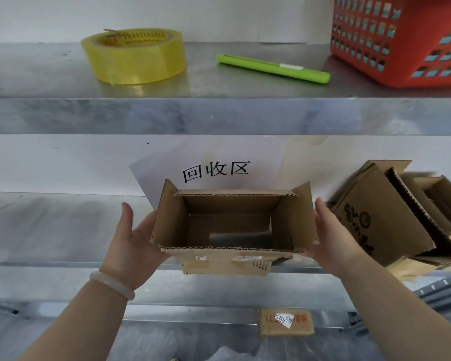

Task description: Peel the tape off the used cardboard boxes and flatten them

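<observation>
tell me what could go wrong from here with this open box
1. The box is held only between the palms of the left hand and right hand, at the shelf edge; it could slip and fall.
2. Sticker or tape scraps show on its front wall; flattening now may leave them on.
3. The leaning boxes stand close to the right hand and could be knocked.

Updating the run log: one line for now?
left hand + right hand: hold box sides | box: open, unflattened | cutter: upper shelf
</observation>
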Tool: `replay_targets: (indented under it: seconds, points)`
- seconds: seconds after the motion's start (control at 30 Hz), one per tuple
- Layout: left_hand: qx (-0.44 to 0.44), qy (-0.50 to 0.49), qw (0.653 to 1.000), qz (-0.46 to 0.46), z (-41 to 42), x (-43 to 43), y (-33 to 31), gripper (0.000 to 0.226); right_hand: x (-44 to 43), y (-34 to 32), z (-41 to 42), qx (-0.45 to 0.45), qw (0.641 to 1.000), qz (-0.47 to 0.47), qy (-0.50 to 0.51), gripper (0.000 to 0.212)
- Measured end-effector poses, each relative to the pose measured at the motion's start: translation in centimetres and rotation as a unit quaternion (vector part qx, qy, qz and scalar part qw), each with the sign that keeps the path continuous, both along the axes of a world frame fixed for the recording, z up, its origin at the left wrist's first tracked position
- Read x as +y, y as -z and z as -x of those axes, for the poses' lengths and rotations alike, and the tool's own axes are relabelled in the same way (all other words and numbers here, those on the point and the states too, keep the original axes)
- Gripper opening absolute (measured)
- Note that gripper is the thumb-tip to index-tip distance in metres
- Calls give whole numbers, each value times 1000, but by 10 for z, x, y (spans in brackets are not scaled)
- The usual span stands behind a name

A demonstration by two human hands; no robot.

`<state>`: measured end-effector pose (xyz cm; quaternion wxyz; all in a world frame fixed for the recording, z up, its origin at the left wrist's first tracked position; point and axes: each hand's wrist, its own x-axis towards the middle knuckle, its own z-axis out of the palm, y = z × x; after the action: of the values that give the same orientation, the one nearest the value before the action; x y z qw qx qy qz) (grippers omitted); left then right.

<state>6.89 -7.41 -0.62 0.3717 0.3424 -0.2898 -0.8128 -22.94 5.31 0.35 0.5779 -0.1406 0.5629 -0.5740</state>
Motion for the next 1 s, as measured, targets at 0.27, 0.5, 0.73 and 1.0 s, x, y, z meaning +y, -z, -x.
replay_targets:
  seconds: [0.27, 0.5, 0.73, 1.0]
  points:
    - [-97, -80, 982, 141, 10, 9, -5, 54, 4, -6, -9, 108, 994, 12, 19, 38]
    - [-51, -34, 976, 207, 5, 5, -12, 20, 0, -11, -10, 102, 988, 118, -6, 36]
    - [-143, -24, 973, 180, 13, 9, 12, 31, -12, 20, -12, 267, 960, 61, -55, 37]
    - [-433, 84, 826, 350, 12, 14, 53, 57, -8, 54, -37, 327, 938, -16, -110, 71]
